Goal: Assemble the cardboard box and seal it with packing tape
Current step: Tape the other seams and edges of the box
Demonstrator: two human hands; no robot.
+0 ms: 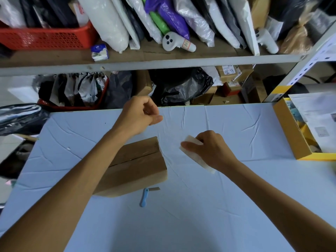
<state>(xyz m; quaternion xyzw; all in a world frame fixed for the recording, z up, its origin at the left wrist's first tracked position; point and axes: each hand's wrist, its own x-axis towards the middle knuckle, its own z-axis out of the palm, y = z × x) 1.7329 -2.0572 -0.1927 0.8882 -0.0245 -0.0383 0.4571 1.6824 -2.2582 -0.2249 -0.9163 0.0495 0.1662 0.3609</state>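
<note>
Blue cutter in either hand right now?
No, the blue cutter lies on the table in front of the cardboard box, untouched; the right hand grips the tape roll.

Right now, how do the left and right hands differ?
The left hand is up near the far edge of the table; the right hand sits lower, right of the cardboard box. The right hand grips a whitish tape roll; the left hand's fingers are curled, thumb to forefinger, with nothing plainly visible between them. Shared: both are curled, and neither hand touches the box.
</note>
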